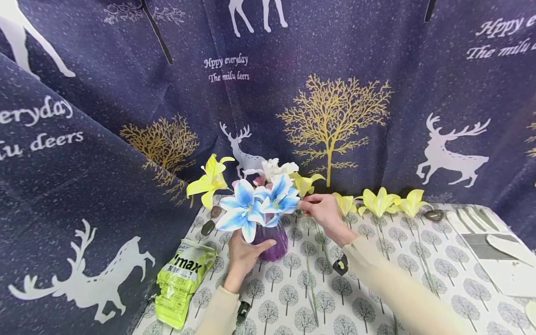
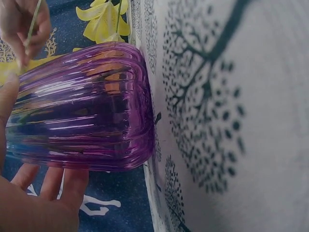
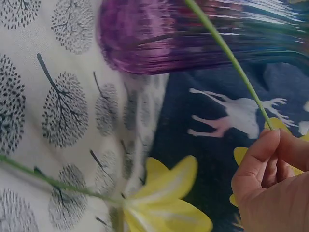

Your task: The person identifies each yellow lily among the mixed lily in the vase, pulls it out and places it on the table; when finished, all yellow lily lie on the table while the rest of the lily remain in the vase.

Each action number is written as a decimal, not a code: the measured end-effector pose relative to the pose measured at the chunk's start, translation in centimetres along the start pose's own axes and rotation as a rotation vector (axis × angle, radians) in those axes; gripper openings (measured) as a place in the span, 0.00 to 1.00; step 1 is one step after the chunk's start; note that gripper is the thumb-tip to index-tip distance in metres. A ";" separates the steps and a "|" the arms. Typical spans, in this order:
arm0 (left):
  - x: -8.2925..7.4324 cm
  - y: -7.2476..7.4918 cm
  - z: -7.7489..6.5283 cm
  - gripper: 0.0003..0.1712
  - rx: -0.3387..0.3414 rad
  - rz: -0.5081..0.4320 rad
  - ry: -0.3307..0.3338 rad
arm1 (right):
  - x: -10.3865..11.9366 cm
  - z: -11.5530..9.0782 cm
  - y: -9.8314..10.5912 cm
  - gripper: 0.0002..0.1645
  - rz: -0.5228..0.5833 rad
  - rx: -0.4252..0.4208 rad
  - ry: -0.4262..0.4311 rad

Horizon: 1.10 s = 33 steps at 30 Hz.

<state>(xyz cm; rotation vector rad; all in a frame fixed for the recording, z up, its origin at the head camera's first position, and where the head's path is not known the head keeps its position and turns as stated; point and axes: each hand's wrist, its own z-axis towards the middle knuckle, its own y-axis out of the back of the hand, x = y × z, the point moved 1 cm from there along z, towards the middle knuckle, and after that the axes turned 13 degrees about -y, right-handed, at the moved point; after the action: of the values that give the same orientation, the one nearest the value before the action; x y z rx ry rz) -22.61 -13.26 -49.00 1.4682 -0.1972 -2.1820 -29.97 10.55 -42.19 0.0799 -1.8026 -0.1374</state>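
A ribbed purple glass vase point(image 1: 274, 244) stands upright on the cloth, holding blue-and-white lilies point(image 1: 244, 204), a white flower point(image 1: 278, 168) and a yellow lily point(image 1: 209, 180) leaning left. My left hand point(image 1: 244, 255) grips the vase, thumb on one side and fingers on the other, as the left wrist view shows point(image 2: 43, 203). Between thumb and fingertips, my right hand point(image 1: 324, 211) pinches a thin green stem point(image 3: 231, 58). Yellow petals point(image 3: 240, 155) show behind that hand in the right wrist view. The stem crosses in front of the vase there; whether it touches cannot be told.
More yellow lilies point(image 1: 378, 202) lie along the table's back edge, stems toward me. A lime-green pouch point(image 1: 184, 284) rests at left, near dark stones point(image 1: 208, 227). Another stone point(image 1: 434, 215) and a white-grey patterned mat point(image 1: 498, 272) are at right. A dark deer-print curtain point(image 1: 259, 102) hangs behind.
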 end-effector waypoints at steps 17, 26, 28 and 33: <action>0.4 -0.1 0.2 0.58 -0.006 -0.006 -0.015 | -4.3 3.9 -5.2 0.12 -0.173 -0.103 -0.082; 0.2 -0.1 0.2 0.55 -0.001 0.015 0.009 | -6.7 4.8 -5.6 0.04 -0.236 -0.067 -0.126; 0.2 -0.1 0.2 0.56 0.002 0.017 0.019 | -6.9 4.8 -5.5 0.04 -0.233 -0.065 -0.124; 0.2 -0.1 0.2 0.57 0.005 0.017 0.039 | -7.1 4.5 -5.1 0.05 -0.222 -0.053 -0.106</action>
<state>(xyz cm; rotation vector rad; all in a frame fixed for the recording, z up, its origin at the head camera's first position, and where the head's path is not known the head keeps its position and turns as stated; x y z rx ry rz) -22.88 -13.33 -49.13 1.5055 -0.2007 -2.1389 -32.77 6.68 -50.73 0.2388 -1.8906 -0.3531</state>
